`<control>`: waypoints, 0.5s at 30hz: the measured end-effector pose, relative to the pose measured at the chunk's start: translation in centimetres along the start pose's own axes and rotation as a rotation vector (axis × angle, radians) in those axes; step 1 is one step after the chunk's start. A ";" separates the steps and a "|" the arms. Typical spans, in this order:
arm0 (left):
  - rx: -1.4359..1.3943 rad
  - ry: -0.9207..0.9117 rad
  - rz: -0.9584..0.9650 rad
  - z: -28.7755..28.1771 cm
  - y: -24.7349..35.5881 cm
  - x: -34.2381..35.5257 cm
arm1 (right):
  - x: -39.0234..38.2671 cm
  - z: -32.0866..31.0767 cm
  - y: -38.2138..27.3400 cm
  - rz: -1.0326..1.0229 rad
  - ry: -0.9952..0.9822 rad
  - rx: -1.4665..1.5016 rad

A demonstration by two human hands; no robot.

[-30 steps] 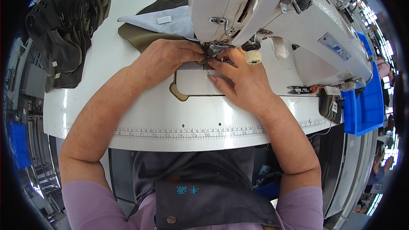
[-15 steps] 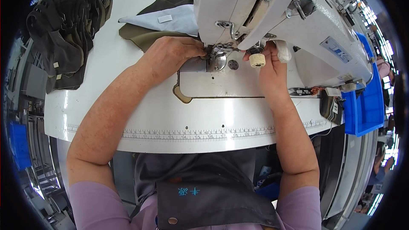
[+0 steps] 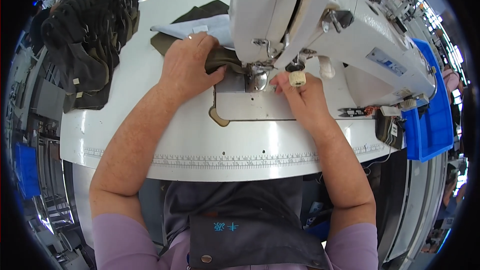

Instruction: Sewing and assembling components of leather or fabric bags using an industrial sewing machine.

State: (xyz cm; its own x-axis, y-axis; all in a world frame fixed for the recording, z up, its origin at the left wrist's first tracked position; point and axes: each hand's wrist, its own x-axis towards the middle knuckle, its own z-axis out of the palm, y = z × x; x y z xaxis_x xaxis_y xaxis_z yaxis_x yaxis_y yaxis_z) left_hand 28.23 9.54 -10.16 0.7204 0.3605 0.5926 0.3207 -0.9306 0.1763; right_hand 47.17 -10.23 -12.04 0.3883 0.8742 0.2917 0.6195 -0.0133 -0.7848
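My left hand (image 3: 187,65), fingers curled, grips olive fabric (image 3: 232,67) left of the needle area of a white sewing machine (image 3: 260,5). The fabric runs under the presser area, beside a metal plate (image 3: 256,82). A pale blue piece (image 3: 170,32) with a small white label lies behind that hand, over darker cloth. My right hand (image 3: 302,102) is below the cream dial (image 3: 297,78), right of the plate, its fingertips curled together; whatever they hold is too small or hidden to make out.
Dark garment pieces (image 3: 75,60) are piled on the table's left. Black snips (image 3: 352,112) and a small fabric bundle (image 3: 387,130) lie at the right, beside a blue bin (image 3: 425,140). Another blue bin (image 3: 27,170) is at far left; co-workers are partly visible at far right.
My left hand has moved back and left over the fabric. My right hand went from the needle to behind the dial, then down and left to below it.
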 end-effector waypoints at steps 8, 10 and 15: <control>0.074 -0.404 -0.140 0.7 -2.9 -0.3 | -0.5 0.7 -1.8 -0.212 -0.050 -0.292; 0.150 -0.477 -0.227 -0.6 -2.6 -1.2 | -0.4 0.8 -1.5 -0.208 -0.067 -0.289; 0.144 -0.412 -0.279 -4.4 0.1 -8.5 | -0.5 0.8 -2.1 -0.264 -0.111 -0.340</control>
State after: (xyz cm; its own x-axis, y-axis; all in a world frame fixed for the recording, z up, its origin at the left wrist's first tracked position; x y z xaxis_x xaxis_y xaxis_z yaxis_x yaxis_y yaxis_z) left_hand 19.45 6.09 -11.76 0.7686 0.6155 0.1746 0.5957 -0.7880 0.1557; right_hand 45.14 -10.27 -10.91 0.1224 0.9156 0.3830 0.8840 0.0748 -0.4615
